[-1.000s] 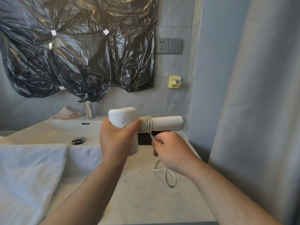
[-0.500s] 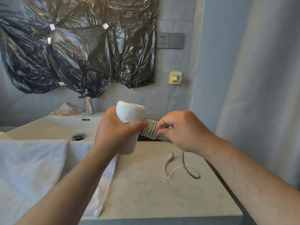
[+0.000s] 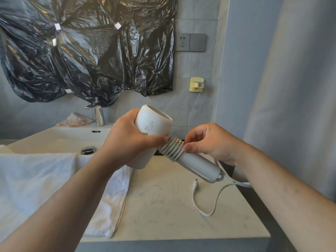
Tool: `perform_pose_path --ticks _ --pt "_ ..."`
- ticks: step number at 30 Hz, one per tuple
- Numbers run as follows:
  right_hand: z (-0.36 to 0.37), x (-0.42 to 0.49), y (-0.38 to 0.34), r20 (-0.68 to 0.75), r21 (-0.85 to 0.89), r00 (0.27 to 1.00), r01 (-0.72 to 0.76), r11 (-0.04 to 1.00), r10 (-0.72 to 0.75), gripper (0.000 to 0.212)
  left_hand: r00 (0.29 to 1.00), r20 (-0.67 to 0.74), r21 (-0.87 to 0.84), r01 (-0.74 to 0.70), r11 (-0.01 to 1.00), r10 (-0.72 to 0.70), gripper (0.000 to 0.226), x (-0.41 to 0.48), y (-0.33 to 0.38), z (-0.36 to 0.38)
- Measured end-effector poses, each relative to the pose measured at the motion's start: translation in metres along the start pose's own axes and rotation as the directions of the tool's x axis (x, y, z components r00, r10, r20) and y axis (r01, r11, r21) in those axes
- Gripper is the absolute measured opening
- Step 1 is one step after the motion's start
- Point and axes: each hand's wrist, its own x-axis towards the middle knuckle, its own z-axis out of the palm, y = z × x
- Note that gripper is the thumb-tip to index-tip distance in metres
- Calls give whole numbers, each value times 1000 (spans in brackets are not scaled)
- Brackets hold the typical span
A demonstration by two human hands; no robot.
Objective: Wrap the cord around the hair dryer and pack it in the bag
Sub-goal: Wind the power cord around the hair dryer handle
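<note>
I hold a white hair dryer (image 3: 151,125) above the counter. My left hand (image 3: 127,142) grips its barrel, thumb pressed at the base of the handle. Several turns of the white cord (image 3: 172,148) sit wound around the top of the handle. My right hand (image 3: 209,142) pinches the cord at the coil, thumb and fingers curled over the handle. The handle (image 3: 198,166) slants down to the right. The loose rest of the cord (image 3: 214,202) loops onto the counter and its plug end (image 3: 196,185) lies there. No bag for packing is in view.
A marble counter (image 3: 163,215) with its front edge close to me. A white towel (image 3: 45,188) drapes over the sink edge at left; basin (image 3: 60,140) and chrome tap (image 3: 99,115) behind. Black plastic sheet (image 3: 81,51) covers the wall. Grey curtain (image 3: 291,88) at right.
My right hand has come up from below the handle to its top, laying more turns of cord on the coil. The dryer has tilted, handle down to the right.
</note>
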Motion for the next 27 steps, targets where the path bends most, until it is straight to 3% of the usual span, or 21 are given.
perform_pose_path --ticks 5,9,13,17,21,24,27 --pt "0 0 22 173 279 983 -115 953 68 58 997 63 -123 45 991 -37 43 -3 1 5" --pt "2 -1 26 220 488 975 -129 863 22 67 990 110 -220 111 969 -88 52 -4 0 6" --pt "0 9 24 168 603 984 -53 796 -62 45 977 149 -348 196 917 -152 64 -6 -1 9" --pt "16 3 24 101 827 992 -43 560 -72 38 968 176 -411 236 881 -178 62 -6 -1 12" --pt "29 1 26 92 938 995 -71 339 -47 33 962 152 -449 272 851 -228 43 -9 -2 16" --pt "38 2 27 44 951 999 -46 307 16 12 959 104 -462 281 841 -263 45 -10 -4 21" --pt "49 1 26 56 949 995 -80 306 85 16 943 35 -489 305 817 -331 46 -8 -3 23"
